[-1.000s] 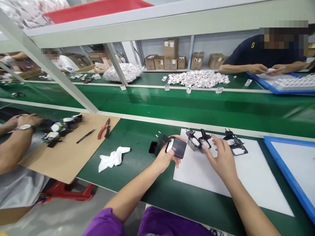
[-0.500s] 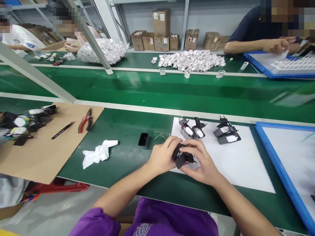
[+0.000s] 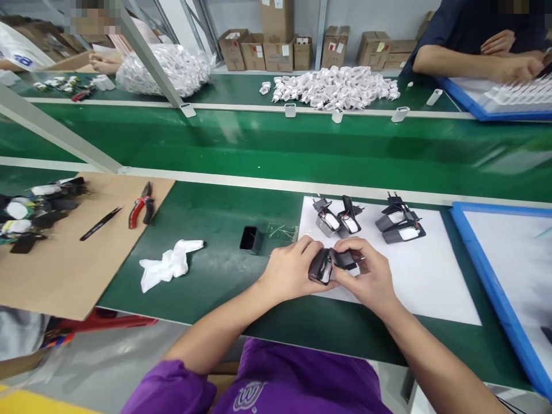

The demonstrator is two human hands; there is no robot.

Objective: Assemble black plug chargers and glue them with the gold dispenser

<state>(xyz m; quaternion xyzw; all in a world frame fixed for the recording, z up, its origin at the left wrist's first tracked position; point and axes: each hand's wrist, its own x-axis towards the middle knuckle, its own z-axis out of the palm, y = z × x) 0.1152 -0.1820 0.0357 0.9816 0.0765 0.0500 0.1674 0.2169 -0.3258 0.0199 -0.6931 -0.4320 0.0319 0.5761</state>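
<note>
A black plug adapter housing [image 3: 319, 268] is in my left hand [image 3: 290, 268], its fingers closed around the body. My right hand [image 3: 367, 275] grips the black plug-pin cover [image 3: 345, 259], which is swung out to the right with its pins pointing right. Between the two parts a white piece shows in the housing's opening. Beyond my hands, several similar half-open black adapters [image 3: 401, 226] lie on a white sheet [image 3: 435, 276]. Left of my hands an empty black case [image 3: 250, 239] stands beside a small clear bag [image 3: 282, 232] with thin wires.
A crumpled white cloth [image 3: 170, 264] lies to the left. On the cardboard [image 3: 81, 270] are pliers [image 3: 141, 205], tweezers [image 3: 100, 223] and loose adapter parts. A blue-rimmed tray [image 3: 495, 276] borders the right. Across the green channel, white parts [image 3: 336, 87] are heaped near a co-worker's hands [image 3: 513, 66].
My right hand has turned the cover outward to the right, so the housing's opening now faces up. The view has shifted slightly. The co-worker's hands at right have moved over the white parts.
</note>
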